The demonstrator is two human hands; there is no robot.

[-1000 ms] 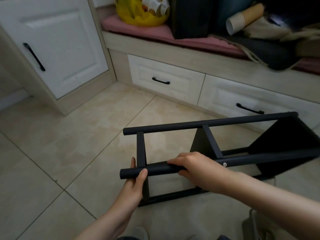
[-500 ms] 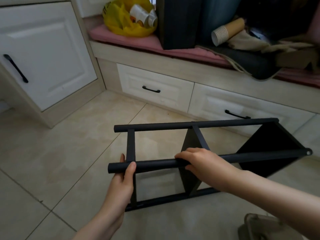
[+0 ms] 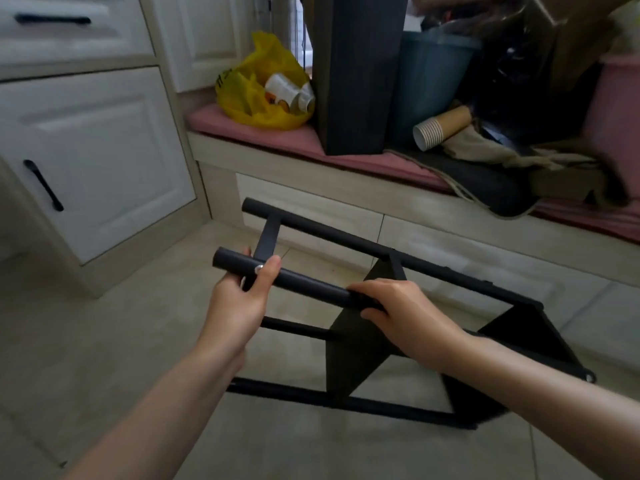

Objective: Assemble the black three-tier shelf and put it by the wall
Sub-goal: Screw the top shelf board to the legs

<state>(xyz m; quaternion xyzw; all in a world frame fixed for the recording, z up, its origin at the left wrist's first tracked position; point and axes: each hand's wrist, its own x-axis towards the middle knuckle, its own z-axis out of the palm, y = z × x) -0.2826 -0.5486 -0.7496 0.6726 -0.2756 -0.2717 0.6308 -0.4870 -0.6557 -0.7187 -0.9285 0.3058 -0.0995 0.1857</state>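
The black shelf (image 3: 349,358) lies on its side above the tiled floor, its round posts running from upper left to lower right. Two flat black panels sit between the posts, one in the middle and one at the right end. My left hand (image 3: 242,296) grips the near post close to its left end, thumb over a silver screw. My right hand (image 3: 398,313) is wrapped over the same post near the middle panel. The shelf's left end is tilted up toward the drawers.
A white cabinet door (image 3: 97,161) with a black handle stands at the left. Behind the shelf runs a bench with drawers (image 3: 311,209) and a pink cushion, loaded with a yellow bag (image 3: 256,88), a dark box (image 3: 356,71), a blue bin and stacked paper cups (image 3: 440,128).
The shelf has swung so its left end points up and away, and the view has tilted up toward the bench. Both hands keep their hold on the near post.
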